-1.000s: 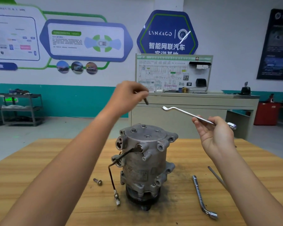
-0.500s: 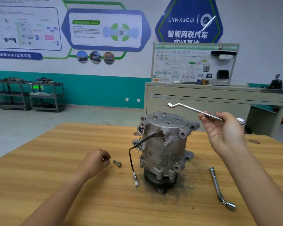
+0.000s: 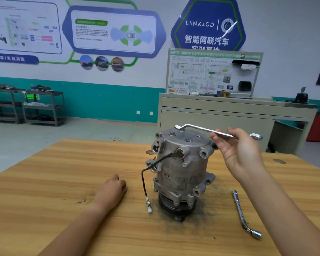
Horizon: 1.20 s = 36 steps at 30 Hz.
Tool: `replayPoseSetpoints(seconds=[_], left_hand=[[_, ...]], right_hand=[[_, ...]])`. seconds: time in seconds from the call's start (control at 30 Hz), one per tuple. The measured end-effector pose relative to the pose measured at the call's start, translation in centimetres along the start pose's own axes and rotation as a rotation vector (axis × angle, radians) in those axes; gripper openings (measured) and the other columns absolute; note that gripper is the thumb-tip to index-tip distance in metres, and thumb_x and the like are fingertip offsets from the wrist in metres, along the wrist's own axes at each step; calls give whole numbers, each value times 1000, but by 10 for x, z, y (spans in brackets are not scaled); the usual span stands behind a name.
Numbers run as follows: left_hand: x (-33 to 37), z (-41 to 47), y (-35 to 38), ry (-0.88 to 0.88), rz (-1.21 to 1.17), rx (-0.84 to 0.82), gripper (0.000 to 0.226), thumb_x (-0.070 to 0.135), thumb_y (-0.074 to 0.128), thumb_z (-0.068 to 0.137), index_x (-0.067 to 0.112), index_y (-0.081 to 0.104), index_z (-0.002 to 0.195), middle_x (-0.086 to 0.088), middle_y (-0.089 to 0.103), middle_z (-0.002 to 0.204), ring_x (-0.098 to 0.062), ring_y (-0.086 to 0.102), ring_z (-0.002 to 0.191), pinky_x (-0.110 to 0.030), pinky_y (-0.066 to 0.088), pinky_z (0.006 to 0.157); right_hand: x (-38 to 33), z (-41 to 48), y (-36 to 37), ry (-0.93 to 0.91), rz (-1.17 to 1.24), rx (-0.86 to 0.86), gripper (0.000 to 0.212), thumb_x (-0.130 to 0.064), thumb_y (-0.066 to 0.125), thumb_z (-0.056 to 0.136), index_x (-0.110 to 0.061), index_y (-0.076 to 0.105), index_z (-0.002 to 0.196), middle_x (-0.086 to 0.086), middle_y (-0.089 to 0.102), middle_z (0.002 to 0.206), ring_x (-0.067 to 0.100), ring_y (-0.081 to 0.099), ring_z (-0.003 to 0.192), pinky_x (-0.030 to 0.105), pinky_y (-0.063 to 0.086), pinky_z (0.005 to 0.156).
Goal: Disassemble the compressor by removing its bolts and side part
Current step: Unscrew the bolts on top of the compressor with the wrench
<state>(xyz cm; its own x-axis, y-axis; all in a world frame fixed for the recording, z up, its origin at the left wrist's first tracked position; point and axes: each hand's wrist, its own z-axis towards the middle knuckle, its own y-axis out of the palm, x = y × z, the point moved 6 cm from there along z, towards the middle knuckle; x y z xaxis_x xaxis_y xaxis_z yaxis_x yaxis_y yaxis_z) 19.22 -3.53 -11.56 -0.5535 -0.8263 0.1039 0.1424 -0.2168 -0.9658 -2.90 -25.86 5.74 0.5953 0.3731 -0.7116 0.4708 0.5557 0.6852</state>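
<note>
**Item 1, compressor** (image 3: 181,170): I log it standing upright mid-bench, pulley end down and top cover facing up. There is dark grime on the bench (image 3: 44,182) round its foot. A black cable (image 3: 143,182) hangs off its left side to a plug lying on the wood.

**Item 2, bolt** (image 3: 172,133): I can make out one head, standing proud at the far left of the top cover. Other spots on the cover read as open holes, though I cannot vouch for each.

**Item 3, wrench** (image 3: 201,129): Held in the air, with its long axis running left to right across the cover, nearly level. Its ring end sits over the cover, just right of the bolt and slightly beyond it. I cannot tell whether it touches metal.

**Item 4, right hand** (image 3: 242,154): Right of the compressor, raised to cover height. Its fingers (image 3: 216,139) and thumb pinch the wrench shaft past its middle. This is the hand nearer the bolt.

**Item 5, left hand** (image 3: 113,189): Low on the bench, left of the compressor and apart from it, fingers curled under. I cannot tell whether anything lies inside them.

**Item 6, socket key** (image 3: 244,215): Lying on the bench at near right, no hand on it.

**Judgement:** As I read it, the coming move turns on a short shift of the ring end, leftward and nearward. It then goes down over the bolt head with the shaft kept level.
</note>
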Motion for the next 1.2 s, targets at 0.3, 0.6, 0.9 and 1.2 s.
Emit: replayPoseSetpoints(seconds=[0.3, 0.6, 0.9, 1.2], left_hand=[[-53, -12, -9, 106, -14, 74, 32, 42, 45, 95, 27, 62, 118, 5, 38, 100, -17, 60, 90, -23, 41, 67], [13, -26, -96, 77, -525, 508, 52, 47, 47, 89, 24, 48, 136, 4, 43, 130, -8, 53, 97, -29, 48, 84], [116, -2, -142, 131, -1098, 315, 50, 40, 49, 93, 18, 45, 137, 6, 48, 136, 0, 40, 114, -21, 33, 96], [115, -2, -144, 34, -1200, 408, 37, 25, 48, 95, 18, 54, 130, 13, 52, 112, 0, 45, 103, -19, 35, 89]], right_hand=[[-3, -2, 15, -157, -222, -10, 21, 3, 38, 92, -17, 37, 84, 12, 64, 79, 20, 67, 52, 21, 55, 53], [-14, 7, 22, -297, -522, 68, 24, -1, 34, 89, -23, 34, 80, -3, 63, 69, 2, 53, 40, 12, 34, 35], [-1, -12, 14, -523, -401, 96, 27, 8, 33, 89, -19, 34, 84, 0, 64, 80, 7, 64, 77, 16, 46, 74], [-12, 23, 24, -400, -371, 225, 27, 8, 32, 88, -19, 35, 85, -5, 52, 100, 14, 65, 90, 5, 39, 49]])
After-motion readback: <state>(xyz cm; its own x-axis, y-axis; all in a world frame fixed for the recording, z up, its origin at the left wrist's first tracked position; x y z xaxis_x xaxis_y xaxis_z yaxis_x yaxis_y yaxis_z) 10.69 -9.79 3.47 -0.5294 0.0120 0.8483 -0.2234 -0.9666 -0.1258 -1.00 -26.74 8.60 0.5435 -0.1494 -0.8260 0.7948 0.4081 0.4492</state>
